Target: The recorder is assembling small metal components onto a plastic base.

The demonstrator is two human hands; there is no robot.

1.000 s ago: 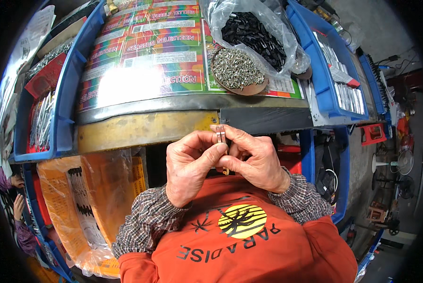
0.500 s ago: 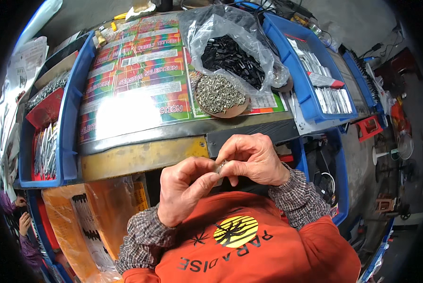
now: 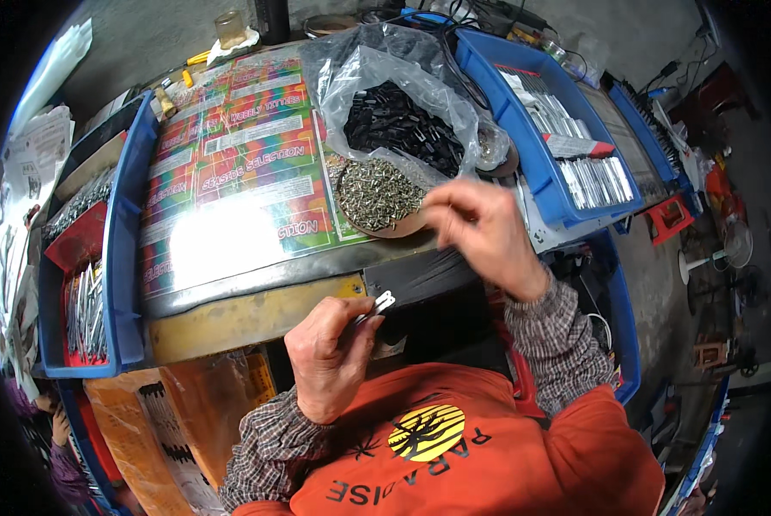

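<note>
My left hand [image 3: 330,348] is closed, pinching a small flat silvery-white metal piece [image 3: 385,302] between thumb and fingertips. The piece's slotted end sticks out past the fingers; the rest is hidden in the hand. Higher up and to the right, my right hand [image 3: 484,228] is raised at the bench edge, beside a round dish [image 3: 403,229] heaped with small metal rivets [image 3: 377,193]. Its bent fingers are smeared by motion, so whether they hold anything cannot be made out. Behind the dish, a clear plastic bag [image 3: 334,64] lies open around many black plastic parts [image 3: 403,129].
Blue trays with metal strips stand at the left [image 3: 128,258] and right [image 3: 566,193] of the bench. Printed colourful sheets [image 3: 248,163] cover the bench top under a glossy surface. An orange plastic-wrapped package [image 3: 128,413] sits below at left. Another person's hand [image 3: 61,427] shows at far left.
Both hands were together over my lap, fingertips touching. My right hand has parted and moved up and right to the dish. The left hand keeps its pinch, its metal piece now showing.
</note>
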